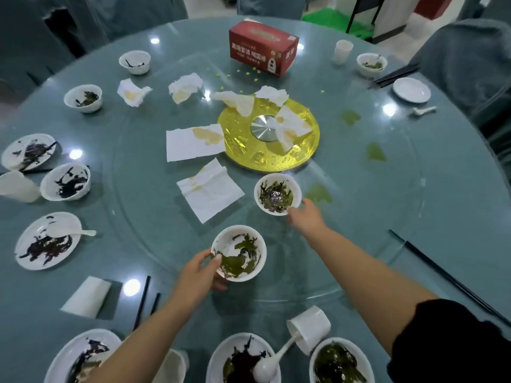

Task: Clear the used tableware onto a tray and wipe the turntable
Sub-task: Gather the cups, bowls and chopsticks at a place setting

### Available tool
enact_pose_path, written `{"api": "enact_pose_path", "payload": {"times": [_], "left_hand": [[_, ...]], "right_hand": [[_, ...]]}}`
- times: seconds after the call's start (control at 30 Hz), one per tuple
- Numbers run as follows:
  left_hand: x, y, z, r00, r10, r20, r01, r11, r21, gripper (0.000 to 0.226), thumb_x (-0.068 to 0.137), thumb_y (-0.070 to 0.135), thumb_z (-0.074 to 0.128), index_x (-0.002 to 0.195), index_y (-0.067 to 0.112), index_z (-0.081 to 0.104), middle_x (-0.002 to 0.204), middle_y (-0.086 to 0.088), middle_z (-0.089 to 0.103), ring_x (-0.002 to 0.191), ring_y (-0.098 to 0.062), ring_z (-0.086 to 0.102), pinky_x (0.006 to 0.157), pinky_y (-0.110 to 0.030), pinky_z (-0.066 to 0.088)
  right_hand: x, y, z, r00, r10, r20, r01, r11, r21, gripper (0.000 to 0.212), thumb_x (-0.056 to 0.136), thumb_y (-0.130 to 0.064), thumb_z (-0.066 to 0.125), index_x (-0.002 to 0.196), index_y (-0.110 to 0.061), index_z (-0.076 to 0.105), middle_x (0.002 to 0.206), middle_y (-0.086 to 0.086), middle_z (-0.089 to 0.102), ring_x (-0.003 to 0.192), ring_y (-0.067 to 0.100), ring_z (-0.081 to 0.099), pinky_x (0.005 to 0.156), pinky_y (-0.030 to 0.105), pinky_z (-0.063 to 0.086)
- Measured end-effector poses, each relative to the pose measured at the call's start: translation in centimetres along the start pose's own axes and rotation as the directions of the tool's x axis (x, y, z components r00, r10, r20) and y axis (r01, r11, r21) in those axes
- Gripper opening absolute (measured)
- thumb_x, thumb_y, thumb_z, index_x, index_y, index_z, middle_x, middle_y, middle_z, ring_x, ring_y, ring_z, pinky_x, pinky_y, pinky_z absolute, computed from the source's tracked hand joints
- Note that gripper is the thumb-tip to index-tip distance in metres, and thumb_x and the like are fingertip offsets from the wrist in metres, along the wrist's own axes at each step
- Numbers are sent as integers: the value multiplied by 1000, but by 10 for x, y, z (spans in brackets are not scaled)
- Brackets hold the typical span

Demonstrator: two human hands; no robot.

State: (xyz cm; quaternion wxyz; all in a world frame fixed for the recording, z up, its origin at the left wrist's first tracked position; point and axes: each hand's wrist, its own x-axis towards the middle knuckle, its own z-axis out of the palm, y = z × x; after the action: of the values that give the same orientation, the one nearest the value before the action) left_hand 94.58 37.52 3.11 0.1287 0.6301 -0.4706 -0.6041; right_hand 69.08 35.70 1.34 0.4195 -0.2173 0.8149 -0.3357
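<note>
Barely begun: left hand (200, 272) gripping near bowl (240, 254), right hand (305, 217) touching bowl (277, 193) at 6 o'clock of hub (268, 134), grip unclear; napkins, spills uncleared.

Grey-covered chairs (467, 62) ring the round table (69, 128); green flooring (329, 20) lies beyond it.

I see two bare arms, left hand (199, 272) and right hand (305, 217) bare too. Black short sleeve (442, 341) on right arm. No rings, no watch showing.
</note>
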Motion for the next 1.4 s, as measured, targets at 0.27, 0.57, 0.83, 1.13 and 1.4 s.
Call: {"api": "enact_pose_path", "payload": {"times": [0.27,0.57,0.83,1.13,1.4], "left_hand": [[5,-1,-2,999,40,-15,-38,996,83,24,98,26,50,121,22,55,88,-6,70,67,-20,64,78,-39,57],[8,9,-8,1000,32,-1,-31,998,46,36,102,43,31,101,21,60,88,-12,63,71,-23,63,78,-39,54],[11,11,-7,999,25,21,-25,999,34,30,100,39,41,92,20,62,77,-5,64,59,-21,61,73,-38,53],[7,2,-5,995,85,54,-87,995,45,23,99,13,46,118,11,60,91,-15,67,51,-15,59,66,-33,56],[-34,12,-2,975,194,112,-201,978,52,25,99,16,48,123,17,56,89,-15,67,63,-14,60,72,-32,58]], "right_hand": [[12,1,4,998,-21,-59,24,998,52,32,82,-10,56,111,-23,50,106,10,63,89,28,66,81,48,56],[-68,0,-10,917,-221,333,239,971,-13,34,94,-5,53,124,-19,57,86,6,71,75,10,67,71,23,54],[-65,11,19,908,-240,342,338,903,-264,23,94,-22,56,114,-24,66,55,-10,54,60,10,54,72,36,55],[-66,14,21,920,-258,295,356,867,-350,25,96,-28,54,118,-24,65,70,-13,58,66,2,52,57,19,37],[-93,21,-7,934,-290,207,326,930,-167,6,90,-28,63,87,-33,64,60,-3,57,64,17,58,78,48,56]]}}
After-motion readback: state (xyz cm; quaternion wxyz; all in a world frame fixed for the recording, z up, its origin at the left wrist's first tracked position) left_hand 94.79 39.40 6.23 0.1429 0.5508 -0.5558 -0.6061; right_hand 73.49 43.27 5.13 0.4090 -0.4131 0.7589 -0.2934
